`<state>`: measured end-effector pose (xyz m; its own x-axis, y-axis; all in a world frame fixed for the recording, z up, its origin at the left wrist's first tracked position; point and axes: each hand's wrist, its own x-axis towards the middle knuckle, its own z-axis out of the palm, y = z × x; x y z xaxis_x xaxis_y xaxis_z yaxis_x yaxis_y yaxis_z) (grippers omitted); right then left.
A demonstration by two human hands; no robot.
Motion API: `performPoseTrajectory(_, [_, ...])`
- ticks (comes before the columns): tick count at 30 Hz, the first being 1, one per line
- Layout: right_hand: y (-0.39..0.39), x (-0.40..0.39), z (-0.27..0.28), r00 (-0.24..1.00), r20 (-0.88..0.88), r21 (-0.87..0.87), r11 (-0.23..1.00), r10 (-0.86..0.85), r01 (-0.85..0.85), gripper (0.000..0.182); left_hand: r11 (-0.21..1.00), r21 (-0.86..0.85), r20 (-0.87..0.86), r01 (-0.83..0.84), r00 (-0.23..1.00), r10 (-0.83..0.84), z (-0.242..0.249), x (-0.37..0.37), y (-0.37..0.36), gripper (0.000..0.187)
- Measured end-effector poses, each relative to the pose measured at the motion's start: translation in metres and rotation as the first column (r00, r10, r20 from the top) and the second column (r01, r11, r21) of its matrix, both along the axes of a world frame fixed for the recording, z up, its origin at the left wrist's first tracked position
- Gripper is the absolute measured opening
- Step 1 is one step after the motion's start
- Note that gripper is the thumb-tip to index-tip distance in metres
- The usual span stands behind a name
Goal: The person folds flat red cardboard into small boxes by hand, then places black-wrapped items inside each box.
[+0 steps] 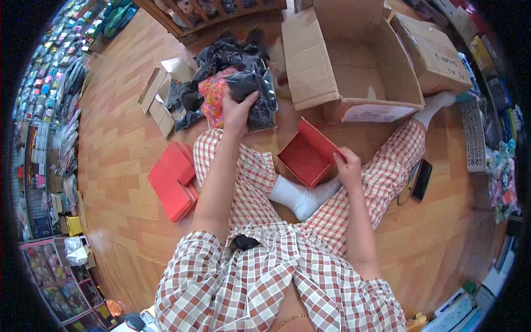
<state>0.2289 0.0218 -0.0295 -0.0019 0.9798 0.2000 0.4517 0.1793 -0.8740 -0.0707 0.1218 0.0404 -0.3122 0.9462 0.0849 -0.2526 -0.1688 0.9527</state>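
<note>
My left hand [239, 113] reaches forward to a heap of black plastic bags [221, 58]. Its thumb and fingers close on a dark, shiny plastic packet [251, 83]. Right beside that hand lies a pink-and-orange patterned packet [210, 97]. My right hand [348, 167] pinches the edge of an open red cardboard box [307, 157], which is tilted so its inside faces me. The box is just above my socked foot [301, 202]. Several flat red boxes [172, 180] lie in a pile on the floor by my left knee.
A large open cardboard carton [359, 72] stands ahead on the right, with a closed carton [434, 52] beside it. Cardboard scraps [157, 105] lie left of the black heap. Scissors [406, 191] and a black phone-like object [422, 180] rest by my right leg. Stocked shelves [41, 166] line the left side.
</note>
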Motion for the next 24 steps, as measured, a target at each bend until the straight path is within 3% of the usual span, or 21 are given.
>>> performPoseTrajectory(2, [0.009,0.011,-0.008,0.982,-0.068,-0.071,0.980,0.179,-0.183,0.014,0.997,0.047,0.038,0.060,0.997,-0.061,0.018,0.013,-0.034,0.067])
performPoseTrajectory(4, [0.018,0.016,-0.017,0.965,-0.144,-0.129,0.962,0.220,-0.239,0.014,0.989,0.111,0.076,0.103,0.991,-0.111,0.025,0.029,-0.063,0.076])
performPoseTrajectory(6, [0.028,0.020,-0.021,0.939,-0.222,-0.170,0.938,0.261,-0.301,0.014,0.961,0.112,-0.187,0.255,0.955,-0.231,0.027,0.052,-0.085,0.082])
performPoseTrajectory(7, [0.033,0.022,-0.020,0.919,-0.244,-0.238,0.899,0.311,-0.368,0.014,0.961,0.114,-0.185,0.250,0.956,-0.227,0.023,0.059,-0.093,0.082])
performPoseTrajectory(9, [0.042,0.020,-0.018,0.896,-0.265,-0.300,0.852,0.357,-0.428,0.014,0.859,0.102,-0.247,0.501,0.849,-0.466,0.007,0.067,-0.102,0.082])
performPoseTrajectory(10, [0.043,0.017,-0.015,0.886,-0.262,-0.298,0.841,0.383,-0.452,0.015,0.859,0.105,-0.243,0.502,0.850,-0.467,-0.003,0.067,-0.102,0.082])
performPoseTrajectory(11, [0.044,0.017,-0.012,0.876,-0.259,-0.298,0.829,0.408,-0.474,0.015,0.836,0.151,-0.557,0.527,0.744,-0.368,-0.016,0.068,-0.101,0.077])
performPoseTrajectory(12, [0.047,0.018,-0.018,0.879,-0.252,-0.300,0.831,0.405,-0.469,0.015,0.806,0.186,-0.802,0.562,0.560,-0.206,-0.028,0.069,-0.099,0.073])
performPoseTrajectory(13, [0.050,0.018,-0.026,0.867,-0.283,-0.310,0.816,0.411,-0.488,0.017,0.803,0.193,-0.799,0.564,0.565,-0.205,-0.040,0.070,-0.096,0.073])
performPoseTrajectory(15, [0.050,0.019,-0.027,0.857,-0.309,-0.321,0.802,0.413,-0.503,0.018,0.637,0.389,-0.916,0.665,0.352,0.192,-0.063,0.071,-0.091,0.061])
performPoseTrajectory(17, [0.046,0.011,-0.009,0.845,-0.411,-0.385,0.775,0.343,-0.501,0.021,0.637,0.318,-0.945,0.703,0.293,0.149,-0.080,0.068,-0.091,0.060])
performPoseTrajectory(19, [0.049,0.013,-0.019,0.859,-0.382,-0.389,0.784,0.340,-0.484,0.020,0.637,0.225,-0.973,0.737,0.206,0.105,-0.081,0.069,-0.090,0.055])
performPoseTrajectory(23, [0.052,0.014,-0.024,0.868,-0.377,-0.340,0.823,0.325,-0.456,0.020,0.683,0.182,-0.973,0.707,0.228,0.023,-0.085,0.073,-0.092,0.061])
performPoseTrajectory(24, [0.053,0.016,-0.027,0.866,-0.376,-0.338,0.822,0.328,-0.458,0.020,0.772,0.051,-0.964,0.634,0.234,-0.129,-0.084,0.073,-0.097,0.066])
